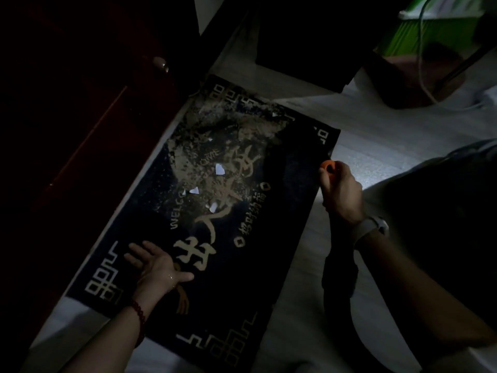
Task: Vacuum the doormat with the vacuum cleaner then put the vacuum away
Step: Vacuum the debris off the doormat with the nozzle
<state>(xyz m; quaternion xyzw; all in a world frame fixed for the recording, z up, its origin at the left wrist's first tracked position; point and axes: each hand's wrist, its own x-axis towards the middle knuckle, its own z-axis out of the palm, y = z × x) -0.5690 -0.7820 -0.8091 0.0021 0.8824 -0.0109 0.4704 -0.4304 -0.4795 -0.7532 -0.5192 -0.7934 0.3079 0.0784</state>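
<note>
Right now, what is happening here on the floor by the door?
A person is kneeling at a dark doormat beside a wooden door. The left hand presses flat on the mat's near end. The right hand grips a dark handle with an orange tip, probably the vacuum cleaner. Sandy dirt and white paper scraps still cover the mat's middle and far part.

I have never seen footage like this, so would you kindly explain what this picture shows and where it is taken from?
No machine here: a person wears a camera on the head, looking down at their own hands. On the floor lies a dark doormat strewn with sandy dirt and white paper scraps. The left hand rests flat on the mat. The right hand grips a dark handle with an orange tip, probably the vacuum, though the dim light hides most of it. A dark wooden door stands beside the mat.
</note>
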